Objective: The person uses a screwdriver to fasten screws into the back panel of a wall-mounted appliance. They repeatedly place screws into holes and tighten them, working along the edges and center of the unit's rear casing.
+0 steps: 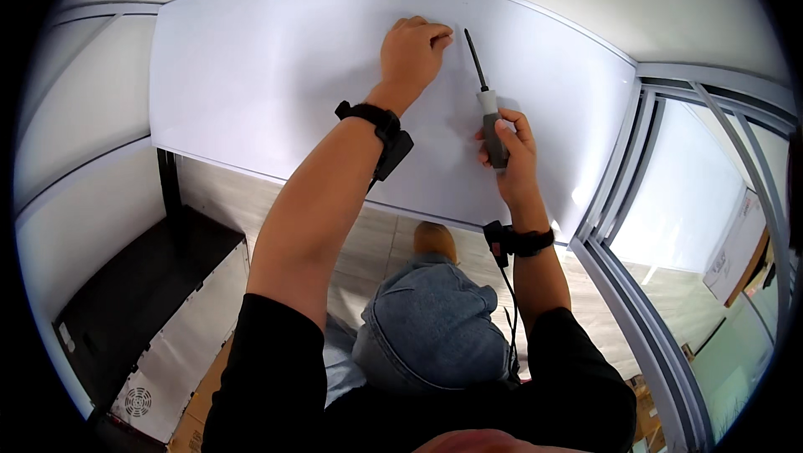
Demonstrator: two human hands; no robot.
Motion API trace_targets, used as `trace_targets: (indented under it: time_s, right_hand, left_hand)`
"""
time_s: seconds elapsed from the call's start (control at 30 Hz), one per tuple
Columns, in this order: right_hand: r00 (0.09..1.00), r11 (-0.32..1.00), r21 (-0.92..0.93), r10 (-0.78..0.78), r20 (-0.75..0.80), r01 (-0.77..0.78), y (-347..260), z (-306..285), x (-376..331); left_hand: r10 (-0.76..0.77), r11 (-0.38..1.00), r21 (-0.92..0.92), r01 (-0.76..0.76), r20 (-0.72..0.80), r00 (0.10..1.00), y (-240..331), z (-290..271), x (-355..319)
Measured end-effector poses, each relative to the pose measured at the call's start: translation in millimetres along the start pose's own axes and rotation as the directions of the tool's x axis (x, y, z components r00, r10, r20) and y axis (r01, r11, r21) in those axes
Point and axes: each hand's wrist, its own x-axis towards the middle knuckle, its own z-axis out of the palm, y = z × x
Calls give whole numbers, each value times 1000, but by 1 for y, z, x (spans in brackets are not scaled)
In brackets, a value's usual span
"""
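Note:
My right hand (pixel 518 153) is wrapped round the grey handle of a screwdriver (pixel 493 139). Its dark, thin shaft points away from me, with the tip close to my left fingertips but apart from them. My left hand (pixel 412 53) is closed in a pinch above the far part of the white tabletop (pixel 259 76). Whatever sits between its thumb and finger, if anything, is too small to make out. Each wrist wears a black strap with a small box, the left one (pixel 389 139) bulkier in view.
A black-topped cabinet (pixel 155 273) with a light vented side stands on the floor at lower left. Grey metal framing (pixel 615 177) with glass runs along the right side, and behind it a white carton (pixel 734 244) leans. Pale walls border the table's left and far edges.

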Motion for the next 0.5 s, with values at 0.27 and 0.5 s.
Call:
trace_targets:
  time_s: [0.27,0.5]
  right_hand:
    - [989,988,-147,-22,146,44,-3,13,-13]
    - [834,904,-382,55,549,191,-15,84,-65]
  left_hand:
    - [-178,938,-294,185,49,983,-14,-52,-44]
    - [-475,395,-857,331,118,872,1,-156,-154]
